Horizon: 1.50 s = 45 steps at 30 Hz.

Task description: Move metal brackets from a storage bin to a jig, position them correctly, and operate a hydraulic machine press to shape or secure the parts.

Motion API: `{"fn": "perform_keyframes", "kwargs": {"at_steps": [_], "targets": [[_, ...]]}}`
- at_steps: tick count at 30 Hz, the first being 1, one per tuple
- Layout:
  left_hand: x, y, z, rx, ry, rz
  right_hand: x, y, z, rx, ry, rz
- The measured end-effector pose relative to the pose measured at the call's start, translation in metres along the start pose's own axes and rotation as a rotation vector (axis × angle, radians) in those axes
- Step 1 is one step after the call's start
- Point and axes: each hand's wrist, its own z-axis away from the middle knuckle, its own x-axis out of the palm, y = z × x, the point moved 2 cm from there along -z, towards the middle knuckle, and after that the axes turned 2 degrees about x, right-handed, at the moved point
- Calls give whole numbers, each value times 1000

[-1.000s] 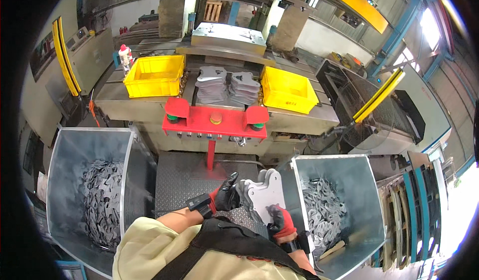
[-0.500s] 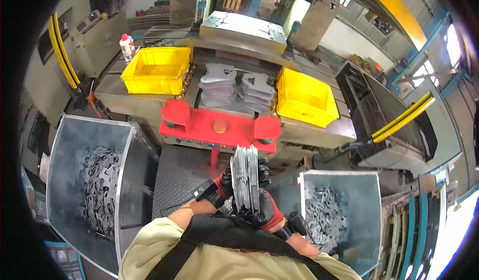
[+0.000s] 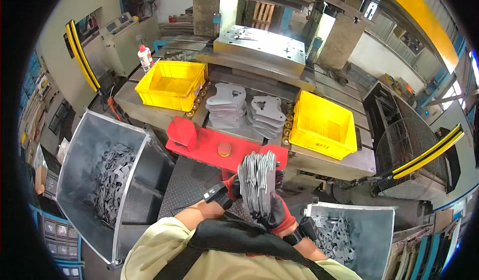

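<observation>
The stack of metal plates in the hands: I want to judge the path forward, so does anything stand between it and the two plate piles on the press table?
Yes. The red control bar runs across the table's front edge, directly between the held stack of plates, gripped by the left hand and right hand, and the two plate piles.

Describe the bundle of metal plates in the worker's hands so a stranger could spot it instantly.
Start at the red control bar on the press table's front edge. Just below its right end, the left hand and right hand grip a stack of flat grey plates. Unlike the two stacks lying flat on the table, it stands on edge.
</observation>
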Motion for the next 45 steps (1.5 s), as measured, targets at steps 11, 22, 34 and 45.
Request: {"fn": "perform_keyframes", "kwargs": {"at_steps": [11,22,34,45], "targets": [[-40,62,-38,-34,-139,176,24,-21,-69,-31,97,464],[38,190,-69,147,-205,29,111,-110,-145,-146,345,683],[-21,222,-42,388,271,-838,47,-140,-273,-573,725,1904],[27,282,-92,492,374,-831,146,-245,-416,-552,394,2352]]}}
